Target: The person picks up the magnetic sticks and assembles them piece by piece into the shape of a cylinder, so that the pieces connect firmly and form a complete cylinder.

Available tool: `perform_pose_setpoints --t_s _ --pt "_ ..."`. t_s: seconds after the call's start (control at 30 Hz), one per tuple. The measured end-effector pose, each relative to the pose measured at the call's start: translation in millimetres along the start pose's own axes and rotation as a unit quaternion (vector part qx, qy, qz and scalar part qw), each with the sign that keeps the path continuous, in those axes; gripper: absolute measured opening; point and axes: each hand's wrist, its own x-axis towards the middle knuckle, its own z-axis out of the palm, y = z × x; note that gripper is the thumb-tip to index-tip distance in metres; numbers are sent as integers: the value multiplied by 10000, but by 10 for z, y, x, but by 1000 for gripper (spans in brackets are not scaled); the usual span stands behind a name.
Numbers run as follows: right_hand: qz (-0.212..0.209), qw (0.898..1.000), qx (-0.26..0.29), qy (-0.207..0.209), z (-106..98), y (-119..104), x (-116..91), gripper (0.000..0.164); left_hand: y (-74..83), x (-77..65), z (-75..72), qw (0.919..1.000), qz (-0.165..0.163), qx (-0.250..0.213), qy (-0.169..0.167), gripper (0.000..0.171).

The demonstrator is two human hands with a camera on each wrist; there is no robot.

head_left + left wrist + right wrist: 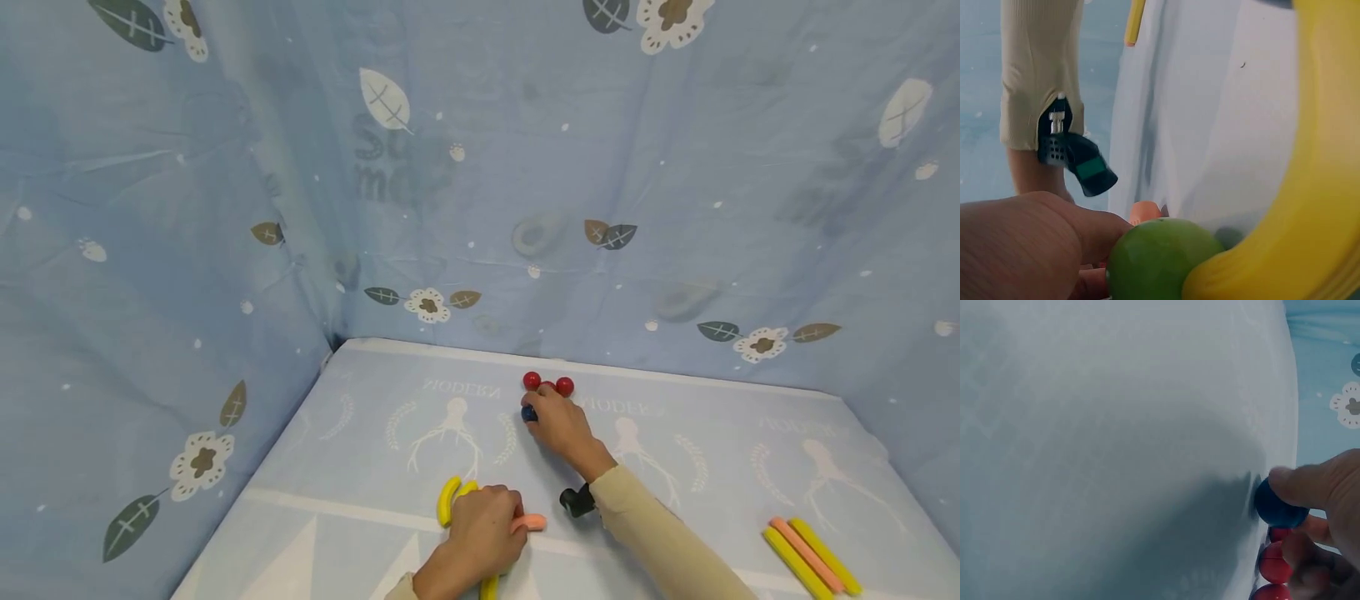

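Note:
My right hand (pixel 561 425) pinches a dark blue ball (pixel 1280 505) between thumb and fingers, close over the back of the table. Three red balls (pixel 1275 562) sit just beside it, one partly behind the fingers in the head view. Nearer the front, my left hand (pixel 483 529) has its thumb and forefinger curled about a peach-coloured stick (pixel 534 522). A green ball (pixel 1163 259) lies close against that thumb in the left wrist view, hidden under the hand from above. A yellow banana (pixel 1297 206) reaches that ball with its end; yellow curved pieces (pixel 447 502) show beyond the knuckles.
Two yellow sticks with a peach one (pixel 808 554) between them lie at the front right of the table (pixel 315 467). A patterned blue cloth (pixel 480 192) hangs behind and to the left. A dark camera mount (pixel 577 502) sits on the right wrist.

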Motion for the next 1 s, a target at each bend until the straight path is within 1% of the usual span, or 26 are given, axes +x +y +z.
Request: perform_pose_setpoints --t_s 0.1,0.23,0.5,0.6,0.7,0.77,1.0 --pt "-12 9994 317 -151 6 -14 -44 37 -20 -7 2 10000 39 3 83 13" --pt "-10 9977 634 -244 33 -13 -86 39 -39 -17 -4 9999 78 -39 117 13" --pt "-106 9950 992 -33 81 11 -222 35 -45 -12 0 9999 -13 -133 -95 13" --pt "-134 9952 974 -3 84 3 -314 37 -47 -17 1 9999 25 -102 -62 14" --pt "-159 9964 828 -36 63 -10 -441 39 -46 -23 -3 9999 52 -108 -24 15" --pt "-186 9970 743 -70 32 -13 -543 41 -44 -25 -6 9999 70 -122 -23 15" --pt "-385 9961 771 -195 -132 8 -886 35 -37 -34 -24 9998 134 -94 75 16"
